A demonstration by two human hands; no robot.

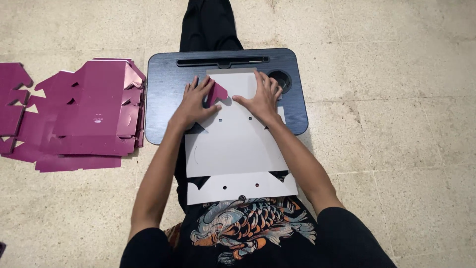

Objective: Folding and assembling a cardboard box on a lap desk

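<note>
A flat die-cut carton blank (233, 149), grey-white side up, is seen laid across a dark blue lap desk (163, 99) and over the lap of a person seated on a speckled stone floor (386, 124). Its far end is pressed down by both hands. The left hand (194, 104), at about 11 o'clock on the blank, is laid flat with fingers spread, and a small flap (217, 93), folded over so that its magenta face shows, is touched by its fingertips. The right hand (262, 97), at about 1 o'clock, is likewise spread palm-down on the card, just beside the flap. Nothing is pinched by either hand. A loose stack of magenta carton blanks (87, 114) is spread on the floor at 9 o'clock, touching the desk's left edge. A long slot (223, 62) and a round cup recess (280, 79) are seen along the desk's far edge.
</note>
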